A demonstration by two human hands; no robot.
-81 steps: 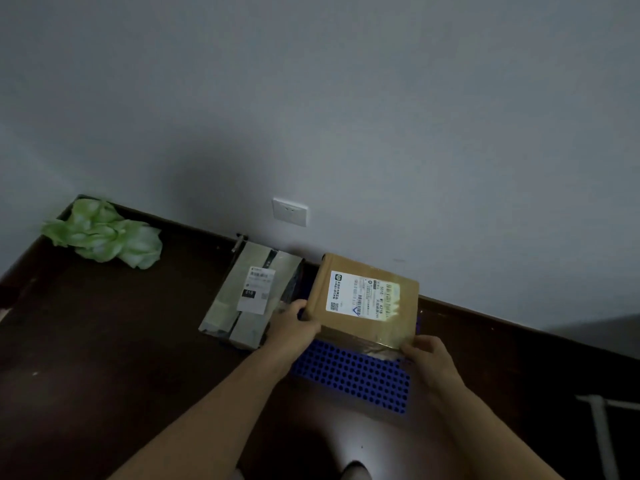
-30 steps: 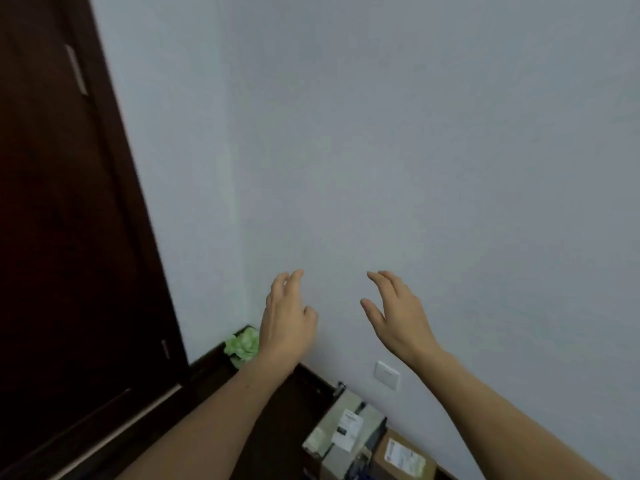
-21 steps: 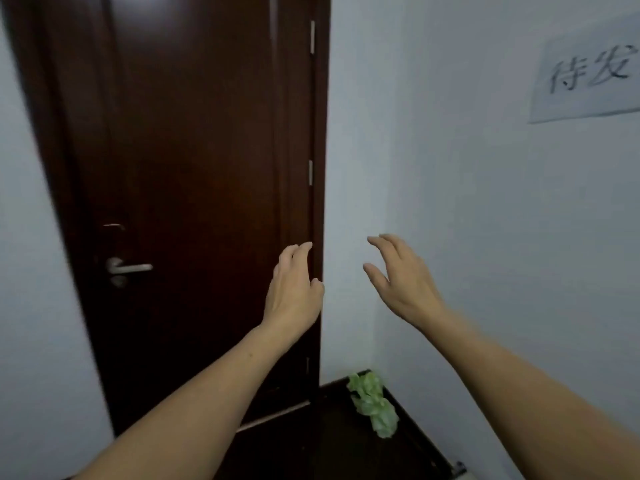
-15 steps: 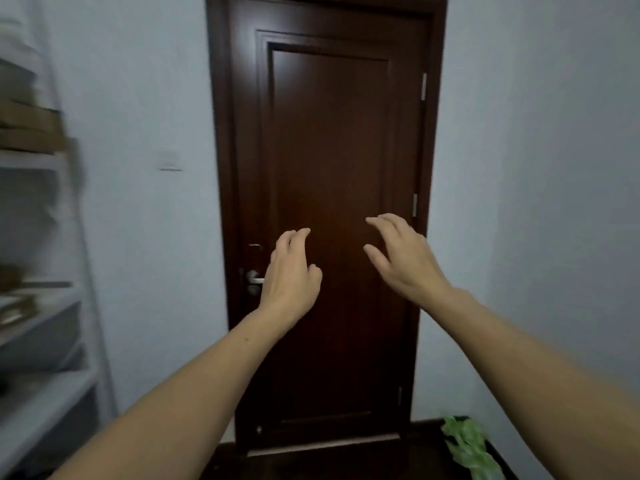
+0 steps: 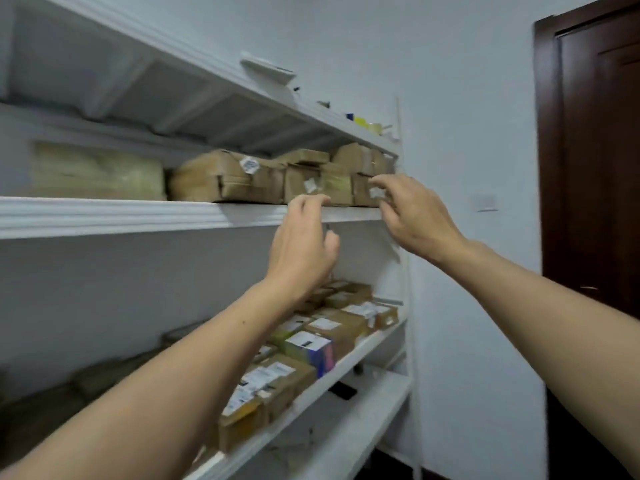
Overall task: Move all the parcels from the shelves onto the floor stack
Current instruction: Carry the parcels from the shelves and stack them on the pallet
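Observation:
A white shelf unit (image 5: 145, 216) fills the left of the view. Several brown cardboard parcels (image 5: 228, 180) line its upper middle shelf. More labelled parcels (image 5: 332, 327) lie on the shelf below. My left hand (image 5: 303, 247) is raised in front of the middle shelf's edge, fingers loosely curved, holding nothing. My right hand (image 5: 414, 214) reaches up at the right end of that shelf, its fingertips close to a small brown parcel (image 5: 363, 192); I cannot tell whether they touch it. The floor stack is out of view.
A dark wooden door (image 5: 592, 150) stands at the right, with a white wall switch (image 5: 486, 202) beside it. Small yellow and blue items (image 5: 363, 122) sit on the top shelf. A black flat object (image 5: 343, 391) lies on the lowest shelf.
I let go of the brown parcel on the floor stack, stood up and turned left past the door. The shelves are now in front of me, both hands empty and raised.

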